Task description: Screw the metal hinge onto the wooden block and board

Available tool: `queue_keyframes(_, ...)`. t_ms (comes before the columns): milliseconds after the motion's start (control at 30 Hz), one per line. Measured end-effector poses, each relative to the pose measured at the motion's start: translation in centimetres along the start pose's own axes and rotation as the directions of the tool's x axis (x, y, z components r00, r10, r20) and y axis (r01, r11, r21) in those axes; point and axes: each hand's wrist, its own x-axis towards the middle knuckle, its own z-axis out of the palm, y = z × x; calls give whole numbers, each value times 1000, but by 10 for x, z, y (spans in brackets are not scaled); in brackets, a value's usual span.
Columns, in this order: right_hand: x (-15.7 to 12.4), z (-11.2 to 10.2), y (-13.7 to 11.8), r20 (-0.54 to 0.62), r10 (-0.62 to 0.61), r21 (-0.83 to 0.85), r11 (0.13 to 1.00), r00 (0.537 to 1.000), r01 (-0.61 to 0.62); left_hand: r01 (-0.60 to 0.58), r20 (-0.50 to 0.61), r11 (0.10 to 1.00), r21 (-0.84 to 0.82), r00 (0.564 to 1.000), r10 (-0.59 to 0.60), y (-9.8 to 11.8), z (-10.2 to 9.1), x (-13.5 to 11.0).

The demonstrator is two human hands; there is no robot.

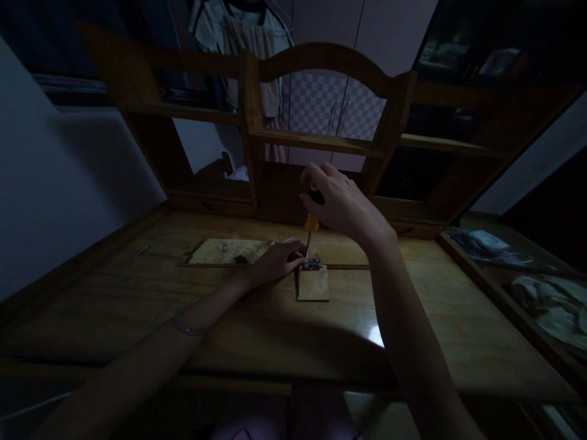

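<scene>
My right hand [337, 205] is closed round the yellow and black handle of a screwdriver [311, 223], held upright with its tip down on a small metal hinge [312, 264]. The hinge lies across the join between a small wooden block [313, 283] and a long flat wooden board [229, 251] on the desk. My left hand [276, 261] rests on the board just left of the hinge, fingers curled and pinched at the screwdriver's tip; what they grip is too small to see.
The wooden desk [257, 330] has a raised shelf unit [321, 140] at its back with an arched top. A small screw or nail [142, 249] lies at the far left. Cloth and papers [541, 293] lie on the right side.
</scene>
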Motion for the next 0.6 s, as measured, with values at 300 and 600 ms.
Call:
queue_keyframes(300,0,2,0,22,-2,0,1000,1000,2,12,5,999,-31,1000,-12,-3,1,0)
queue_keyframes(600,-2,-1,-3,45,1,31,1000,999,-2,77,60,947,-311,996,-61,3,4,2)
